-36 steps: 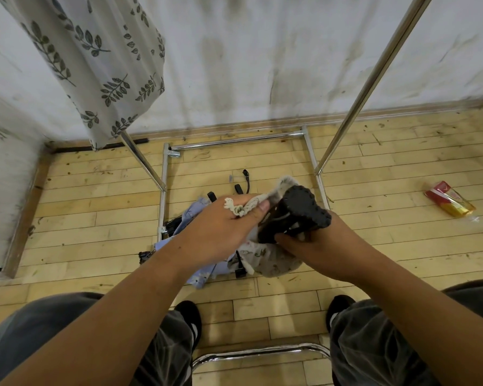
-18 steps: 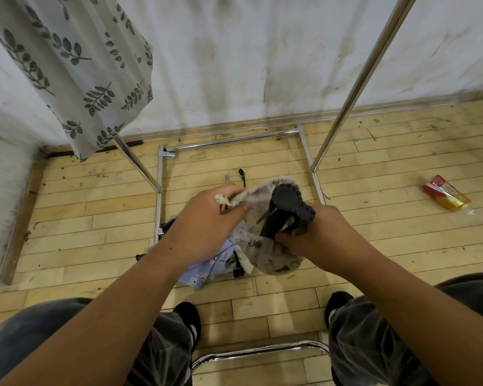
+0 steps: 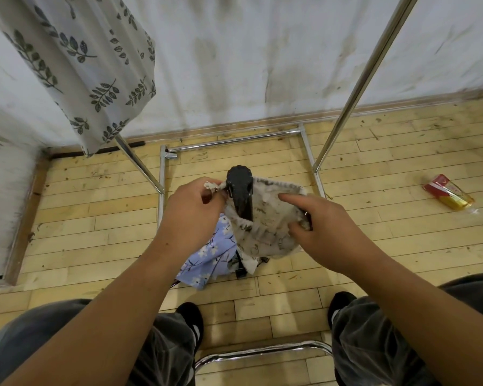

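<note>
Aloft over the wooden floor (image 3: 101, 227), the cream printed cloth pouch (image 3: 265, 227) hung with a black ridged handle (image 3: 239, 188) poking from its mouth. Fingers of the left hand (image 3: 191, 215) pinched its frayed white cord end (image 3: 211, 186), and those of the right hand (image 3: 322, 227) gripped its right edge.

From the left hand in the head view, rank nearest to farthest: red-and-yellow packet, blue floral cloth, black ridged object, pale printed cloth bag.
1. Pale printed cloth bag: cord pinched by the left hand.
2. Black ridged object: just right of that hand.
3. Blue floral cloth: floor below.
4. Red-and-yellow packet: floor, far right.
</note>
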Available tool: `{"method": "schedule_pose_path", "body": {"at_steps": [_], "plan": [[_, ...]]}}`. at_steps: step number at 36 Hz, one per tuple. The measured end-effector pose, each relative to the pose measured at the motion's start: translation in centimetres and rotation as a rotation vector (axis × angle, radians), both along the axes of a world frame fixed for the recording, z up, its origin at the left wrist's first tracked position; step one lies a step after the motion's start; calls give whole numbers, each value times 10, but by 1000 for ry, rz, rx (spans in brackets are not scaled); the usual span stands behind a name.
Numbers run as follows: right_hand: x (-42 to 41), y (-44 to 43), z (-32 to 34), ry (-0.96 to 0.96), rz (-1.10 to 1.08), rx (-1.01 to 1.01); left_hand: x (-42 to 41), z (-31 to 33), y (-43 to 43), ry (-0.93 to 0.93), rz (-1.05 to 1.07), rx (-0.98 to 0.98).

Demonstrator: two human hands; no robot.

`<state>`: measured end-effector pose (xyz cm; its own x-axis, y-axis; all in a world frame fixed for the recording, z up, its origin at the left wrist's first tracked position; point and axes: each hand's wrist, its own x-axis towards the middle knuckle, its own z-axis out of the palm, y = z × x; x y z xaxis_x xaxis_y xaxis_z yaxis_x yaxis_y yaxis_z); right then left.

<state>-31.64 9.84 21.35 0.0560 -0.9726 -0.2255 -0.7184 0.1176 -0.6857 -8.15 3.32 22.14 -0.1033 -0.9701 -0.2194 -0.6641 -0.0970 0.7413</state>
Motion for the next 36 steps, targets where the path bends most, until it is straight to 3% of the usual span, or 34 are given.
{"method": "schedule_pose_path", "body": {"at_steps": [8,18,28,36], "plan": [[-1,-2,0,-52,-40,-17,0,2,0,-113,28,6],[0,0,1,-125,-46,-29,-1,2,2,-121,-8,4],[3,-2,4,-115,-72,-16,0,2,7,157,-93,51],[2,-4,5,-194,-144,-3,1,2,4,6,-58,-25]]}}
